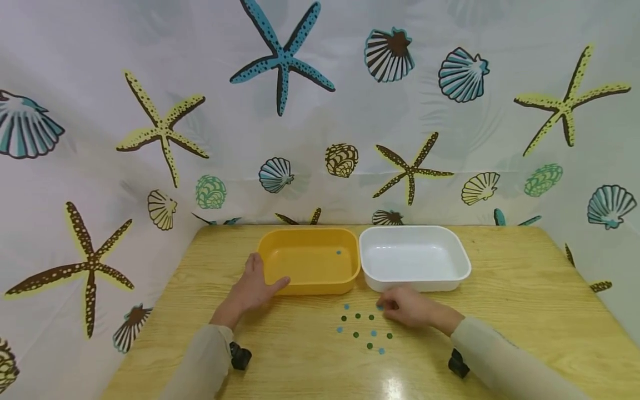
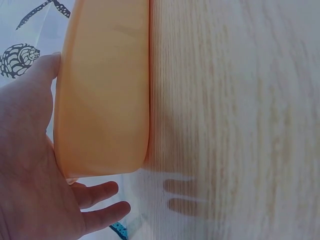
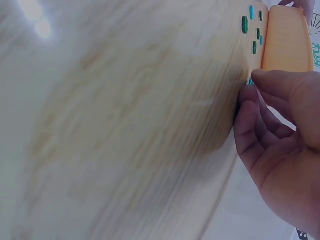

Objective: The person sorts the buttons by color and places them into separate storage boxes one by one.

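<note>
- My left hand (image 1: pixel 255 286) is spread against the yellow tray (image 1: pixel 310 289), fingers at its left end, thumb at the front rim.
- One small blue disc (image 1: pixel 338 253) lies inside that tray.
- Six green discs (image 1: pixel 358 316) and four blue ones lie scattered on the surface (image 1: pixel 510 278).
- My right hand (image 1: pixel 407 305) pinches another blue disc (image 3: pixel 251 81), just in front of the white tray (image 1: pixel 440 285).
- My right sleeve (image 1: pixel 495 347) bears a small mark, too small to read.

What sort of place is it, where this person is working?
Probably a makeshift indoor work booth: a wood-grain table, a starfish-and-shell curtain on three sides of it, and a yellow tray beside a white tray.
</note>
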{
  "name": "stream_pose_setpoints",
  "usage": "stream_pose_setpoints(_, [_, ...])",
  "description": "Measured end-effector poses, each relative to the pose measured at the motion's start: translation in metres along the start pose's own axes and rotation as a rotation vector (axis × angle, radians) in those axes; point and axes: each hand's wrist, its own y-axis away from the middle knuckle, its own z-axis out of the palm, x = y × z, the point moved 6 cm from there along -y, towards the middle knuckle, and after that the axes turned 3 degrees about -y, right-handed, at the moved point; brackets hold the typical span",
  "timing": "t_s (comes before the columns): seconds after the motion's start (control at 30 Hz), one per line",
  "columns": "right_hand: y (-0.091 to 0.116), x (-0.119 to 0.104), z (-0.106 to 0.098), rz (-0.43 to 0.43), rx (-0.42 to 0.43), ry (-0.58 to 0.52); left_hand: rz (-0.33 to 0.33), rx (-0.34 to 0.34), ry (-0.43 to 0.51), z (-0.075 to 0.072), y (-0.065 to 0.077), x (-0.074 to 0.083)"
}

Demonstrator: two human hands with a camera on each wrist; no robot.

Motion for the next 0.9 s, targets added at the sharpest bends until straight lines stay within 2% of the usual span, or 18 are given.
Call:
stream_pose_setpoints(0.23, [0.0011,-0.0001,-0.0028,-0.031,-0.016,-0.035,0.001,-0.003,-0.006,-0.0013,0.0,0.0009])
stream_pose_setpoints(0.9, [0.0034,0.0071,-0.0009,0.028,-0.04,-0.129,0.014,0.001,-0.009,0.0013,-0.001,0.0022])
